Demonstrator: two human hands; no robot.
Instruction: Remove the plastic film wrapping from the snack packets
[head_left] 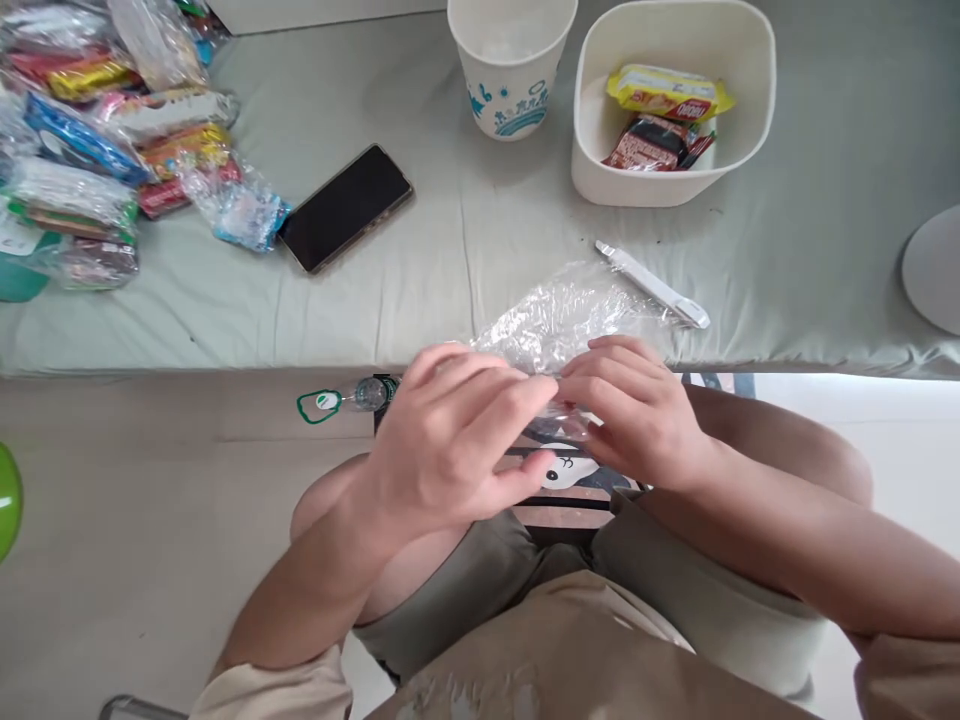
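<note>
A crinkled clear plastic bag point(559, 315) lies over the front edge of the cloth-covered surface, with its near end hanging between my hands. My right hand point(637, 410) is closed on that near end, fingers curled and thumb beneath. My left hand point(457, 440) is beside it, thumb held away from the forefinger, its fingertips close to the plastic; no object shows in its grasp. A white utility knife point(654, 285) rests by the bag's right side, partly against the plastic.
At the back stand a paper cup point(514, 95) and a white bin point(675, 188) with several snack packets. A phone point(346, 208) lies left of centre, beside heaped wrapped snacks point(97, 140). A round white object point(934, 270) sits far right. Below the edge is a plastic bottle point(369, 393).
</note>
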